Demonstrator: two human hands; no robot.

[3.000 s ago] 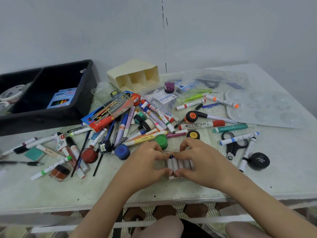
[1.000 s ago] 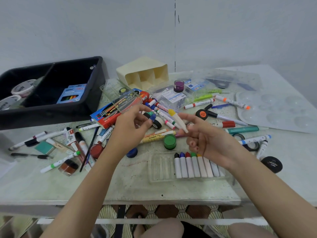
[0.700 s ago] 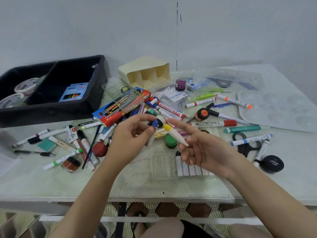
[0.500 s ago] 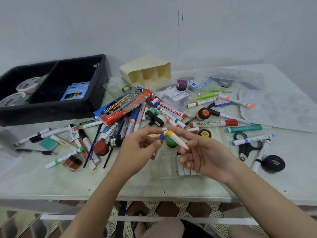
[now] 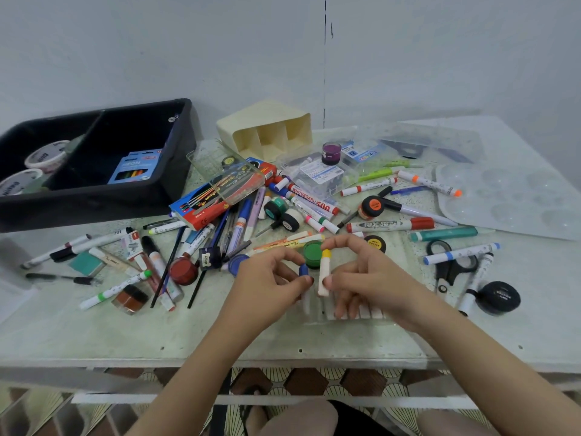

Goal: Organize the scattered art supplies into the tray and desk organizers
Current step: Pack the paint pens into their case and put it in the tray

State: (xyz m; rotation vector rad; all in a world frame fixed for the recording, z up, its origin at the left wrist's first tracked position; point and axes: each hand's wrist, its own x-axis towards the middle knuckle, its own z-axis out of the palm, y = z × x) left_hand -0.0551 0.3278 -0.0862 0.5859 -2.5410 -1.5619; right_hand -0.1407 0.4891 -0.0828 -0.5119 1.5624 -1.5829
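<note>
Leftward, black tray point(image 5: 94, 204) holding pencil box point(image 5: 135, 167), tape rolls point(image 5: 46, 154)

Tray point(image 5: 94, 199): black, upper left of frame.
Desk organizer point(image 5: 264, 121): cream, upper centre.
Table point(image 5: 94, 328): pale green, finely dark-speckled.
Floor point(image 5: 314, 382): brown hexagons among cream fan-patterned tiles, bottom edge.
Wall point(image 5: 157, 51): pale grey, one thin black vertical line.
Blue-capped marker point(image 5: 303, 269): blue cap, centre; barrel colour cannot be told.
Yellow-capped marker point(image 5: 323, 275): yellow cap, white barrel, centre.
Green pot point(image 5: 311, 251): green lid, just above centre.
Red pot point(image 5: 184, 270): dark red, left of centre.
Purple pot point(image 5: 331, 152): purple, black base, upper centre.
Pencil box point(image 5: 213, 206): red, blue end.
Scissors point(image 5: 446, 265): black handles, right.
Teal marker point(image 5: 443, 234): teal, right of centre.
</note>
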